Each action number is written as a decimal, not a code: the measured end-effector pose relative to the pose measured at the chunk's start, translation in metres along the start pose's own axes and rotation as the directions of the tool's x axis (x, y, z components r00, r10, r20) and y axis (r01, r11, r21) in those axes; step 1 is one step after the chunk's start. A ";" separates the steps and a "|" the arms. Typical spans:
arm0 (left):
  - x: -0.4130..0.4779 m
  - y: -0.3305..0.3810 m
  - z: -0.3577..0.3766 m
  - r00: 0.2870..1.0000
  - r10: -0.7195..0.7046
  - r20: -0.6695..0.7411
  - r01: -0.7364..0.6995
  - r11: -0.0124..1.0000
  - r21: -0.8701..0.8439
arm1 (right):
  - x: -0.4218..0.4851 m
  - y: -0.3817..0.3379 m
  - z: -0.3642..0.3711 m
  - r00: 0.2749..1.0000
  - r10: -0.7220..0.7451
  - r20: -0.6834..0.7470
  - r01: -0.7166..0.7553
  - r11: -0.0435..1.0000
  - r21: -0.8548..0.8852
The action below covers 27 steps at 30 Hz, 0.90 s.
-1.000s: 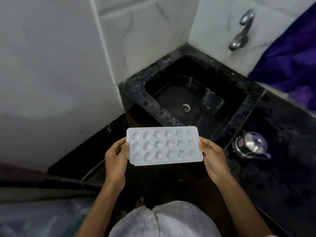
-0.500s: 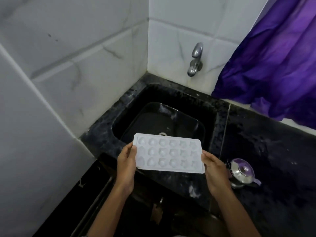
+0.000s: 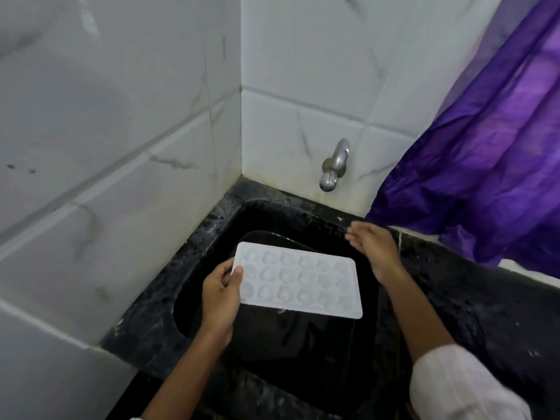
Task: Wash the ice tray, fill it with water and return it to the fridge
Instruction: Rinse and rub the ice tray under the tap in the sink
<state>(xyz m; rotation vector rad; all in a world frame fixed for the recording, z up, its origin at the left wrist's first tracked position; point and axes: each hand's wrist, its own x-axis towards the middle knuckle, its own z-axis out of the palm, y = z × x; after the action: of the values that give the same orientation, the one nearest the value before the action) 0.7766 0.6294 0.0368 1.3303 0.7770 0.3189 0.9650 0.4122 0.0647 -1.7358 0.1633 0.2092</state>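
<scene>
A white ice tray point(image 3: 298, 280) with several shaped moulds hangs level over the black sink point(image 3: 230, 213). My left hand point(image 3: 219, 295) grips its left short edge, thumb on top. My right hand point(image 3: 374, 245) is off the tray, raised over the sink's right rim with fingers stretched out, below and to the right of the metal tap point(image 3: 335, 165) on the tiled back wall. No water runs from the tap.
White marbled tiles form the corner behind and left of the sink. A purple curtain point(image 3: 491, 165) hangs at the right over the black stone counter point(image 3: 472, 301). A white sleeve covers my right forearm.
My right hand let go of the tray's right edge and rose toward the tap. The tray moved forward over the sink, held by my left hand alone. The view shifted closer.
</scene>
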 end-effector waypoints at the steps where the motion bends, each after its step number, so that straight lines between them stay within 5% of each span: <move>1: 0.009 0.005 0.002 1.000 0.000 0.009 0.000 1.000 0.000 | 0.017 -0.013 0.007 1.000 0.014 0.008 -0.014 1.000 0.020; 13: 0.087 0.035 0.009 0.999 0.024 0.049 -0.025 0.999 0.019 | 0.130 -0.057 0.071 0.985 0.173 -0.004 -0.173 0.983 0.058; 27: 0.110 0.040 0.030 0.997 -0.031 0.074 0.035 0.998 -0.054 | 0.157 -0.054 0.076 0.985 0.169 0.024 -0.170 0.969 0.178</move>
<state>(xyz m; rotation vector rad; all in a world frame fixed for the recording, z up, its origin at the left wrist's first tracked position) 0.8839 0.6853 0.0403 1.2695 0.7230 0.2623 1.1260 0.4981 0.0678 -1.5417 0.3156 0.3180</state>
